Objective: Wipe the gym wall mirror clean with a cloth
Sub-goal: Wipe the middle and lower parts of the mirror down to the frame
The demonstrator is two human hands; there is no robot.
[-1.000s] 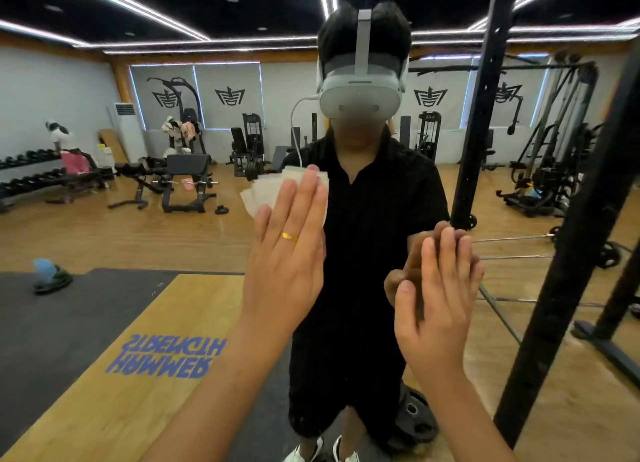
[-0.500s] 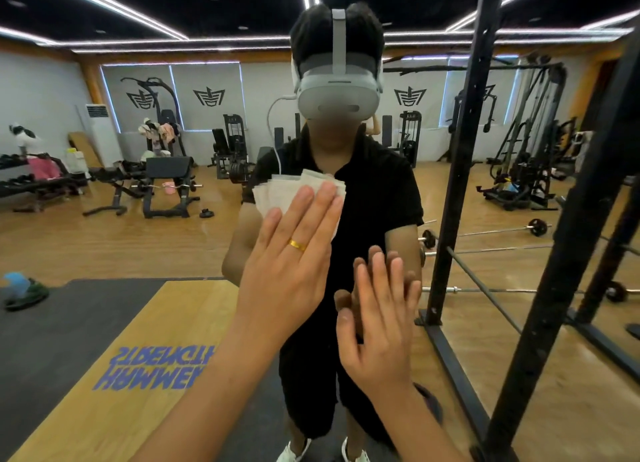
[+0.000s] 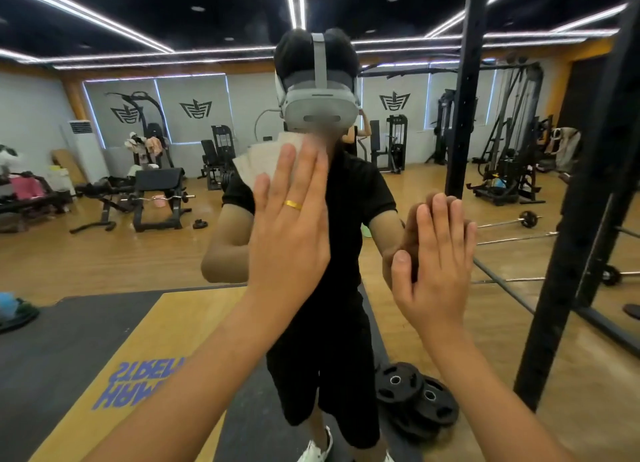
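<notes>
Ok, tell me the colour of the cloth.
Pale beige, off-white; the cloth shows best in the head view, under the left hand.

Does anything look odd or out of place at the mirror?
Nothing spilled or broken. The right hand lies bare and flat on the mirror, likely leaving prints; only the left hand presses the cloth.

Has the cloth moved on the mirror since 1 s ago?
Yes, upward. The cloth under the left hand sat below the lower edge of the reflected window blinds; now its top pokes above that edge.
</notes>
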